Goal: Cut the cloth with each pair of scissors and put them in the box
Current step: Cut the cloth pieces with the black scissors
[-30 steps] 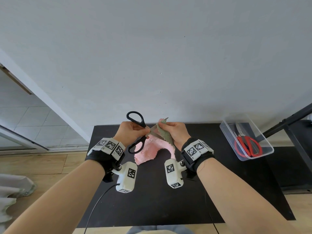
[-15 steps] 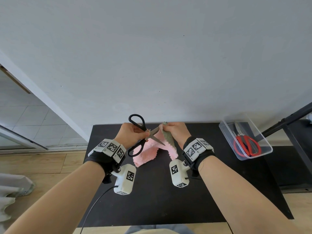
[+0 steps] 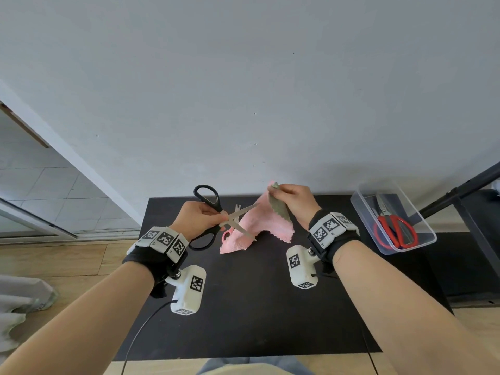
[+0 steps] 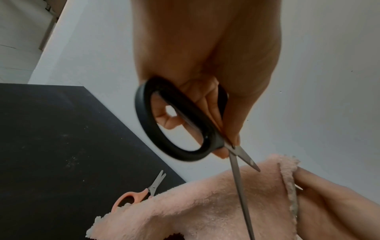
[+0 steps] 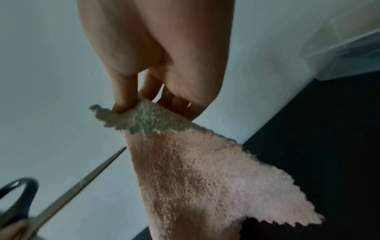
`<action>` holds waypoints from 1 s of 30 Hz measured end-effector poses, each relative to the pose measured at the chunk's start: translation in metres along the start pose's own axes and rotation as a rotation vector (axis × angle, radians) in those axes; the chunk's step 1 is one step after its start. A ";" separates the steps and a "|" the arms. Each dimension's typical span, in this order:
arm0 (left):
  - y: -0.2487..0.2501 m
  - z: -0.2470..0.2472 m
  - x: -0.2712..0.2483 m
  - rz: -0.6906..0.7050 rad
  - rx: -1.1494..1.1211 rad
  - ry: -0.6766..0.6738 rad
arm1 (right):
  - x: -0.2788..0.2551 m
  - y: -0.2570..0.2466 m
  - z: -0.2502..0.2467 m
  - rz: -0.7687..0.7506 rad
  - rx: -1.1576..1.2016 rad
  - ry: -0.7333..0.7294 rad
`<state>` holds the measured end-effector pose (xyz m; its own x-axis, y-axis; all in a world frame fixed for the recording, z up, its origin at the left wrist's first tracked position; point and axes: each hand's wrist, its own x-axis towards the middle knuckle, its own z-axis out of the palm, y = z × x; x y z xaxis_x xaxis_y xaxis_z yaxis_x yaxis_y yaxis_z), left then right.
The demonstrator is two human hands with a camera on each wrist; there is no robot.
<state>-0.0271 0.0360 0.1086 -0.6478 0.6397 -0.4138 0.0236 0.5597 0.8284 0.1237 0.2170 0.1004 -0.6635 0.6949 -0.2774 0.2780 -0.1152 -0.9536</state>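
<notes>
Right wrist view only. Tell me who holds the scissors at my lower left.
Observer: The left hand grips those black scissors, fingers through the handle.
Operator: Report any pair still waiting.
Observer: Small pink-handled scissors lie on the table, handle partly under the pink cloth.
Operator: Check the box.
Observer: Red scissors already lie in the clear box, at the table's right edge.
</notes>
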 end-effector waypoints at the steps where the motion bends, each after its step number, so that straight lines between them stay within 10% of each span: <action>1: 0.000 0.000 0.001 -0.003 0.000 0.001 | -0.002 -0.002 0.002 -0.039 -0.047 -0.047; 13: 0.009 0.002 0.003 -0.055 -0.066 -0.110 | -0.013 -0.013 0.017 -0.174 -0.359 -0.270; 30: 0.007 0.000 -0.002 -0.002 -0.035 -0.139 | -0.005 0.002 0.005 0.051 -0.193 -0.075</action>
<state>-0.0261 0.0386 0.1151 -0.5364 0.7064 -0.4618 -0.0058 0.5441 0.8390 0.1238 0.2096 0.0988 -0.6931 0.6357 -0.3400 0.4361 -0.0058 -0.8999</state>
